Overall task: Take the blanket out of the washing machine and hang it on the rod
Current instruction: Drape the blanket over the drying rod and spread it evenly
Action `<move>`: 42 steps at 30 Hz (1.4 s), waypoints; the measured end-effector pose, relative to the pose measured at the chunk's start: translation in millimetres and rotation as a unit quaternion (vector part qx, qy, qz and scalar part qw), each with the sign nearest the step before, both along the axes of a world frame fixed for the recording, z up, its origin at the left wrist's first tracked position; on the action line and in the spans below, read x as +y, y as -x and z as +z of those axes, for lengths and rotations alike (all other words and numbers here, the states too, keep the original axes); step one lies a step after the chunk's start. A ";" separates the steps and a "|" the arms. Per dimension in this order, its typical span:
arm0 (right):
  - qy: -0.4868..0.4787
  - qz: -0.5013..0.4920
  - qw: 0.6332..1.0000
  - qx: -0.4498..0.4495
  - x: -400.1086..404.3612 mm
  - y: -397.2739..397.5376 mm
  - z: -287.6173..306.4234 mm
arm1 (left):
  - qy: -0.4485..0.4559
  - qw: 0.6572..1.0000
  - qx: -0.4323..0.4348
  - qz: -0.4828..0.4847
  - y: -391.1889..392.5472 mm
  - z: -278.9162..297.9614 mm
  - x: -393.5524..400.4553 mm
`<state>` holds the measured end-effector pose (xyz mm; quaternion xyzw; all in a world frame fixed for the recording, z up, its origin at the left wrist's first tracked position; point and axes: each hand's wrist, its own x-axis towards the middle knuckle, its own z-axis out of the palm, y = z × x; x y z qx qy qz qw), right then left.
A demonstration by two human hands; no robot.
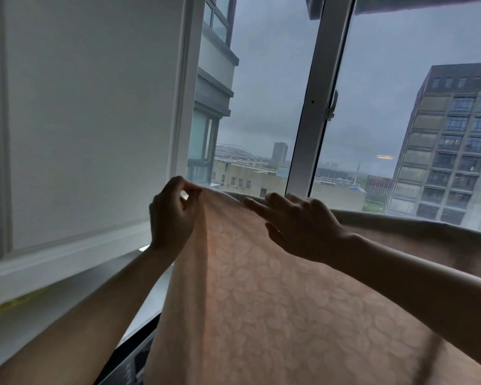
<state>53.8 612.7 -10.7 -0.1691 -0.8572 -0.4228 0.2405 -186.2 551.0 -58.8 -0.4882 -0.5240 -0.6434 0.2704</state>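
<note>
head view: your left hand [172,215] pinches the top edge of the blanket [275,301]; just right of that pinch your right hand [303,226] rests on it with fingers loose, holding nothing. the blanket looks already out of the machine and draped, though the rod itself is hidden, so spreading seems left. behind the grip, a window [320,107] and grey sky; left of it, a white wall [89,107].
</note>
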 end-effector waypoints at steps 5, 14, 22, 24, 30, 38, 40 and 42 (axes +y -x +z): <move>0.013 0.012 1.000 0.005 -3.6 5.3 -1.4 | 0.138 0.987 -0.010 -0.088 8.6 -21.1 -2.0; 0.129 0.036 0.985 0.106 -2.7 29.1 27.6 | 0.252 0.923 -0.129 -0.262 2.0 -19.8 10.7; 0.131 0.023 0.981 0.141 -11.2 37.1 25.6 | 0.181 0.924 -0.214 -0.259 9.5 -15.3 7.9; 0.154 0.020 0.974 0.166 -11.2 40.3 34.3 | 0.132 0.939 -0.226 -0.225 15.3 3.9 12.9; 0.229 -0.058 0.955 0.178 11.0 38.6 52.4 | 0.215 0.924 -0.182 -0.258 12.4 25.5 24.5; 0.284 0.041 0.942 0.172 6.0 36.2 37.0 | 0.321 0.835 -0.220 -0.390 26.1 -15.1 6.4; 0.271 0.041 0.946 0.175 3.9 37.0 35.3 | 0.333 0.834 -0.189 -0.397 26.1 -16.2 3.1; 0.257 0.027 0.950 0.174 1.9 39.4 34.0 | 0.300 0.875 -0.154 -0.348 23.0 -16.4 4.2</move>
